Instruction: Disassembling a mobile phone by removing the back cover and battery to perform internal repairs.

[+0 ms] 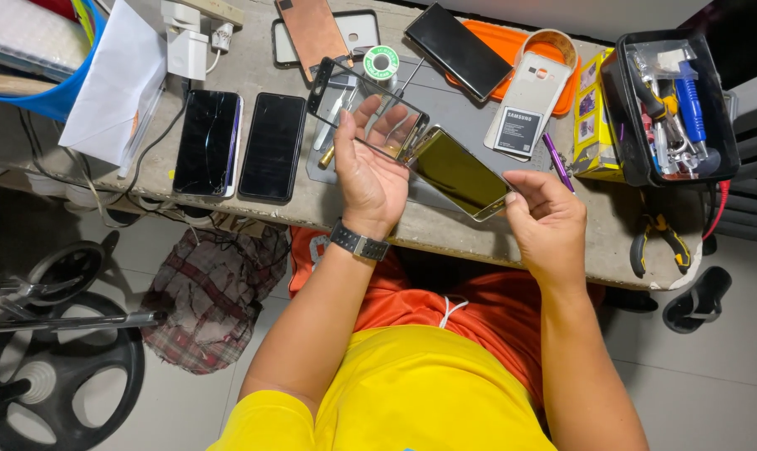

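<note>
Head view: left hand (370, 171) closed around a thin glass panel (366, 108), right hand (547, 219) pinching the phone (460, 174) by its corner above the table (445, 230); glass looks light, stiff, brittle, best held by edges.

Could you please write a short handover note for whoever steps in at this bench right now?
Left hand: holds the detached glass front panel, lifted at an angle.
Right hand: grips the phone body by its lower end, screen up.
The two parts meet at one end only, above the grey mat.
Done: glass is off the phone body.
Left: it is not seated on anything.
Two dark phones lie at left, tool box at right.
</note>
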